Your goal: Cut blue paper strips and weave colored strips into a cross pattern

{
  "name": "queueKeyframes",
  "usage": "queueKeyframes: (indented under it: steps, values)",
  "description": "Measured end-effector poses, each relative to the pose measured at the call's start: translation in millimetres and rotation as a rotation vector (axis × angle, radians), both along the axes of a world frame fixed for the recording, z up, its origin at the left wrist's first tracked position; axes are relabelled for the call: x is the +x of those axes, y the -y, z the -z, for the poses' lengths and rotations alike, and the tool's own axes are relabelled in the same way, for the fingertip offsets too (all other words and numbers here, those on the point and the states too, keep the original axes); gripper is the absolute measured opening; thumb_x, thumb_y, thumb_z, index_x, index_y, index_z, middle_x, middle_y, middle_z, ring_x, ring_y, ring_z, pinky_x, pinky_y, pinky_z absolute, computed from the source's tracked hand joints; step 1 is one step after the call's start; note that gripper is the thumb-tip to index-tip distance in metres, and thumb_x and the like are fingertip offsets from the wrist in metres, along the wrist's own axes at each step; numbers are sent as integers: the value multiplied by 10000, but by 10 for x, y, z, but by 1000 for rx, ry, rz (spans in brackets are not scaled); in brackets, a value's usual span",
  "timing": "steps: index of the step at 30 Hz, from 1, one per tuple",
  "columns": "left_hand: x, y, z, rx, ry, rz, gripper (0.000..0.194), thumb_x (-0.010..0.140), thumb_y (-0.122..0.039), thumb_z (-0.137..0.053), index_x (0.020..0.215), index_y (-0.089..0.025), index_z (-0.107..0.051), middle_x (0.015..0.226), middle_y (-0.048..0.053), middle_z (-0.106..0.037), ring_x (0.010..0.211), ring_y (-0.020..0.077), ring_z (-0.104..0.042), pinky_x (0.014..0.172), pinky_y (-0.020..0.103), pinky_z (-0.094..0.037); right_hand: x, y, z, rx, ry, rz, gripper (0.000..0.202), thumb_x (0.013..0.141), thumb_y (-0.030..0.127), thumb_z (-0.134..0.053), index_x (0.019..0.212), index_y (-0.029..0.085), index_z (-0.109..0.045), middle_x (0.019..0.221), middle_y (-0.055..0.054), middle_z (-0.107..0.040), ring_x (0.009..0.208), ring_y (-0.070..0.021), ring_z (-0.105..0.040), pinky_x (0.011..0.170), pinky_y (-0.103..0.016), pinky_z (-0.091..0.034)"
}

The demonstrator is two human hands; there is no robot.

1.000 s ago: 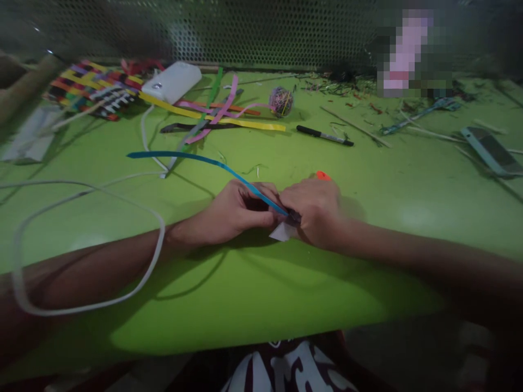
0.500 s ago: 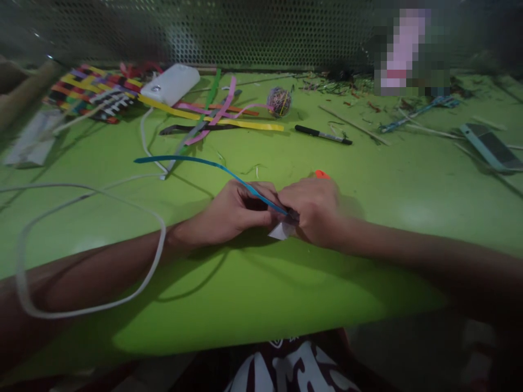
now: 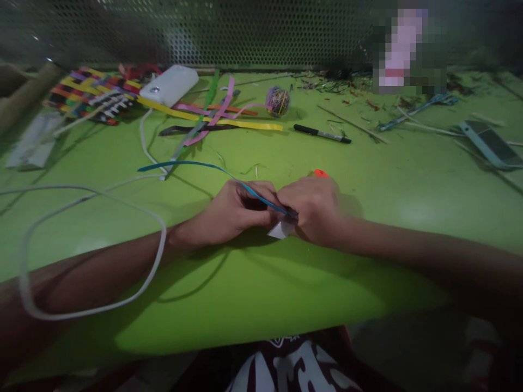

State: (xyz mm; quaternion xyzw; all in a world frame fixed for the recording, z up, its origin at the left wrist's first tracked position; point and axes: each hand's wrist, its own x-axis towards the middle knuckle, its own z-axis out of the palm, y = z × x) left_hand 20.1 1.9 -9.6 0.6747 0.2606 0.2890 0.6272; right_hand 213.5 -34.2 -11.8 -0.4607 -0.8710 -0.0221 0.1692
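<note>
Both hands meet over the green table (image 3: 212,305), near its front edge. A long thin blue strip (image 3: 257,195) runs from between them and arcs out to the left above the table. My left hand (image 3: 241,212) pinches the strip and a small pale piece (image 3: 280,229) that pokes out below the fingers. Curled tightly against it, my right hand (image 3: 312,209) grips the blue strip's right end, which its fingers hide. An orange tip (image 3: 321,173) shows just behind my right hand.
Behind lie coloured strips (image 3: 253,125), a ball of bands (image 3: 278,102), a black pen (image 3: 322,134) and a white device (image 3: 169,85). A white cord (image 3: 163,245) loops above my left forearm. A woven piece (image 3: 87,92) lies back left; a phone-like object (image 3: 490,144) lies right.
The free left end of the blue strip has dipped slightly and shifted a little to the right. Both hands keep nearly the same place and grip.
</note>
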Motion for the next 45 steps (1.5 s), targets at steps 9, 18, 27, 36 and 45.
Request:
queueKeyframes:
  steps: [9,18,27,36,45]
  values:
    - [-7,11,13,-6,16,0,155,764,-22,-725,763,-164,-789,784,8,-703,717,110,-629,673,213,-518,-10,-4,6,-27,4,15,111,695,166,-610,626,214,-538,528,31,-501,517,-123,-345,537,-303,-241]
    - [-5,12,9,8,8,-8,165,753,-15,-724,754,-164,-795,774,8,-703,710,113,-623,664,217,-506,-26,-5,-31,-72,39,33,96,726,160,-605,643,206,-585,532,35,-505,515,-120,-363,540,-290,-264]
    - [-4,14,10,24,-6,-10,153,752,-15,-717,759,-146,-795,773,9,-703,715,108,-625,670,201,-500,-55,10,-112,-162,118,63,78,789,197,-592,752,207,-660,592,8,-583,558,-147,-432,578,-299,-272]
    - [3,26,-2,24,-17,-16,155,756,-8,-706,782,-136,-790,786,12,-712,729,113,-634,683,210,-508,-42,-5,-49,-102,70,52,85,735,175,-579,657,208,-571,560,19,-517,545,-131,-375,551,-293,-238]
    - [8,21,41,-167,92,-22,61,788,-104,-757,743,-135,-729,704,-24,-650,610,71,-547,595,194,-449,276,-56,-226,-197,-131,-155,214,797,142,-508,606,221,-452,537,30,-481,520,-121,-401,560,-292,-289]
